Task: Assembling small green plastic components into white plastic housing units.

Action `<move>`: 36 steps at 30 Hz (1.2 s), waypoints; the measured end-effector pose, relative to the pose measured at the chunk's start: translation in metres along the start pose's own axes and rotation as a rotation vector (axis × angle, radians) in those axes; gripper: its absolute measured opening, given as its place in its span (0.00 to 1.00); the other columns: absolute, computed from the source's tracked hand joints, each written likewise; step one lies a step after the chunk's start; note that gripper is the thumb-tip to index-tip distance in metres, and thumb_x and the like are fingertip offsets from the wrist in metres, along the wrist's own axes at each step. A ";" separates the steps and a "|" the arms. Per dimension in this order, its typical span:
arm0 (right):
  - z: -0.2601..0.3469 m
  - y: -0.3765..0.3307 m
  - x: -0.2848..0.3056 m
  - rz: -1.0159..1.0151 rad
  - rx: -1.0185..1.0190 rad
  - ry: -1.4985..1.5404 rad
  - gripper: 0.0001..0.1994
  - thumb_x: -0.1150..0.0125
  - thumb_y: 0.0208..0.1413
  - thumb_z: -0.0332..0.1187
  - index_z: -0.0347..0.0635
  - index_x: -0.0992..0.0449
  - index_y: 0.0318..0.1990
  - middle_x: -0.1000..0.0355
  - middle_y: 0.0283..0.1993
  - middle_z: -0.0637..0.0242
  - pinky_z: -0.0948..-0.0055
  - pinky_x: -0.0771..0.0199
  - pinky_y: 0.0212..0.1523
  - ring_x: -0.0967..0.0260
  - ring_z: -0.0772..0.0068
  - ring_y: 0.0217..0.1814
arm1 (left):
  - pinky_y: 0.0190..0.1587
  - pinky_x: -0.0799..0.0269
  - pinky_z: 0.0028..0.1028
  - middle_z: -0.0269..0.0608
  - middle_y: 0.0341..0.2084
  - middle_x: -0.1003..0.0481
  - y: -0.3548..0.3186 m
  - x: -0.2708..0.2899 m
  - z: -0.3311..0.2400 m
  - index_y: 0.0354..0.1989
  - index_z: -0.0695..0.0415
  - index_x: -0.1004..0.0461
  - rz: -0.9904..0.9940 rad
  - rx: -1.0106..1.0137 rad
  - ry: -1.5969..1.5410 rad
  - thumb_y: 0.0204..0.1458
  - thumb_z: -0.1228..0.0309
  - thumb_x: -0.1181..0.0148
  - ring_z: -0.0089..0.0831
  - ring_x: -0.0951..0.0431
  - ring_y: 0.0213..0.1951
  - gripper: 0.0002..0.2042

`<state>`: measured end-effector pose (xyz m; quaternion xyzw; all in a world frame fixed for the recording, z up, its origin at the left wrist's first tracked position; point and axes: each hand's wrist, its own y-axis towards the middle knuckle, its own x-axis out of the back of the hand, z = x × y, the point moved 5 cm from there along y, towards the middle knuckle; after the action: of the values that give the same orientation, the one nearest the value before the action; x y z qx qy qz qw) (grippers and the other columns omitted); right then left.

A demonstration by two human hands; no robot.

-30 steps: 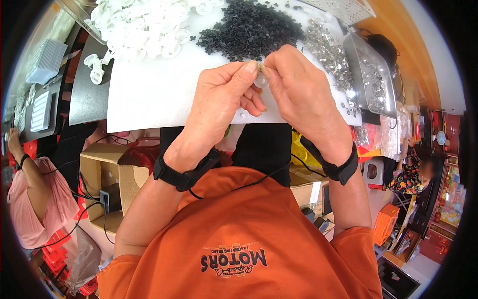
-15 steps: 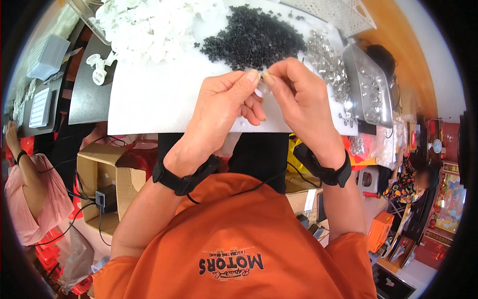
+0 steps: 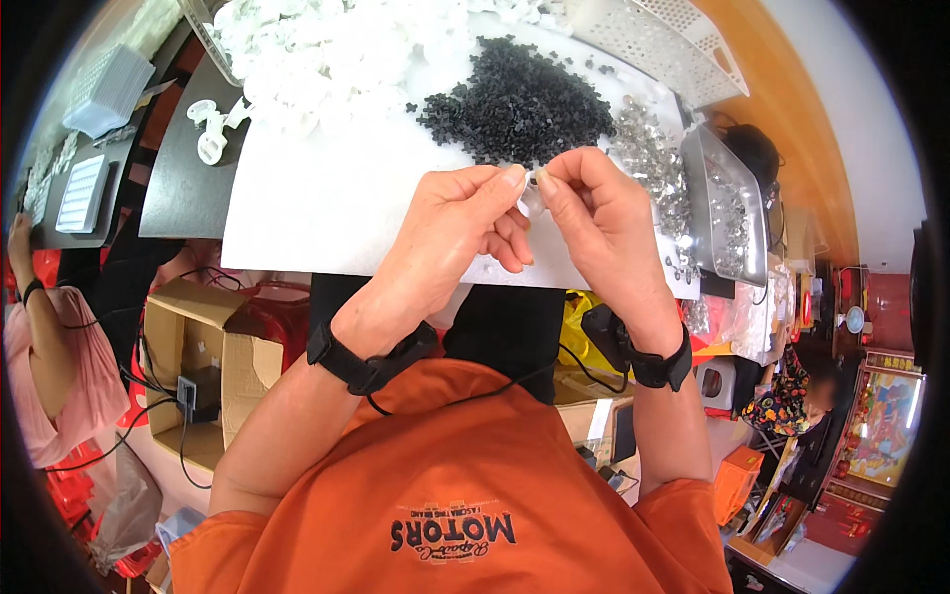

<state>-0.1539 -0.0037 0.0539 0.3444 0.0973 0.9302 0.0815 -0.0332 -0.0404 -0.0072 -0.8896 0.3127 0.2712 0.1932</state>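
Left hand: left hand over the white sheet, thumb and index fingers pinching the small white rounded plastic part; other fingers curled below it.
Right hand: right hand facing it, thumb and index fingers pinching the same part from its right side. Dark speck between the fingertips, too small to identify.
Part in work: between the two hands, held up just on the near side of the black pile, mostly hidden by fingers.
Black pile: heap of small black cross-like pieces, just beyond the fingertips.
White pile: big heap of white plastic parts, far left on the sheet, overexposed.
Metal bits: scatter of small shiny silver pieces, right of the black pile, more in the rectangular silver tray beside it.
Work surface: flat white sheet on the dark grey tabletop; a few white loop-shaped parts on the bare dark strip at left.
Far right: white perforated plastic basket, behind the silver pieces.
Wrists: black strap on the left, black strap on the right.
Left edge: co-worker in pink top, near a white slotted tray.
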 end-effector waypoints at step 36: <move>-0.023 -0.018 0.000 0.216 -0.262 0.240 0.10 0.44 0.58 0.33 0.37 0.31 0.28 0.38 0.20 0.76 0.81 0.44 0.21 0.47 0.87 0.23 | 0.30 0.24 0.22 0.42 0.26 0.25 -0.006 -0.005 0.002 0.48 0.68 0.30 0.047 -0.095 0.282 0.60 0.71 0.55 0.26 0.22 0.27 0.14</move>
<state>-0.1672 0.0110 0.0328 0.2262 -0.0530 0.9725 0.0135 -0.0331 -0.0332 -0.0047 -0.9194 0.3443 0.1626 0.0987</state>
